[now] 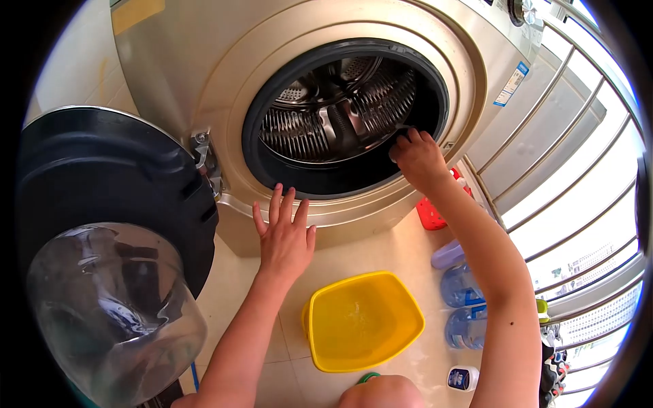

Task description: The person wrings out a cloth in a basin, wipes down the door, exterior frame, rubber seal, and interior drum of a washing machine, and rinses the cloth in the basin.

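A front-loading washing machine [163,61] stands before me, its metal drum [340,119] in view through the open doorway. My left hand [283,241] lies with fingers spread, the fingertips touching the lower front rim of the opening. At the lower right of the opening, my right hand [420,158] has its fingers curled against the black rubber gasket [323,182]. A small pale bit shows at those fingertips, too little to name. The round door [102,163] with its clear glass bowl [115,313] hangs swung out to the left.
A yellow basin [364,323] holding what looks like water is on the tiled floor below. Large blue-tinted bottles [461,285], a small white bottle [462,378] and a red container [430,214] stand along the right. Beyond them runs a metal railing [554,234].
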The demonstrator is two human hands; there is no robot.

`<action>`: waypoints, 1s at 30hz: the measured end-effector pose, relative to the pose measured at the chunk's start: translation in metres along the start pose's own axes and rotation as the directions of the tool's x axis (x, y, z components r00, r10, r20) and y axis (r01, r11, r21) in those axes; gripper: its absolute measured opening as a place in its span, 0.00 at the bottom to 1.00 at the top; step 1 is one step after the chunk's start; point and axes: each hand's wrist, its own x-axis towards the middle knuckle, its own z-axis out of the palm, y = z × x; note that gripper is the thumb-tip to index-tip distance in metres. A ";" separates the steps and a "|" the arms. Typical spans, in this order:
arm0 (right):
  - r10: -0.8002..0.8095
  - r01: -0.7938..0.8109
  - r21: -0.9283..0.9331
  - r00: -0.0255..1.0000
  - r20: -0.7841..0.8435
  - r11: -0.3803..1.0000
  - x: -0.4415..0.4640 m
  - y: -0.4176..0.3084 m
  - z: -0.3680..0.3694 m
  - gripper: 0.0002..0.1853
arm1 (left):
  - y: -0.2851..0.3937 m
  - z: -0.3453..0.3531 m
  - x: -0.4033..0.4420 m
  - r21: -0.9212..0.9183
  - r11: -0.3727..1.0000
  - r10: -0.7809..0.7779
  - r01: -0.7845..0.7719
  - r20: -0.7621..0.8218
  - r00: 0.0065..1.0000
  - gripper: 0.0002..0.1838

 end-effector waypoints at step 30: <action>-0.020 -0.109 0.662 0.983 0.184 0.742 0.044 -0.128 0.000 0.13 | -0.025 -0.005 -0.042 -0.298 0.941 -0.185 0.162 -0.051 0.981 0.20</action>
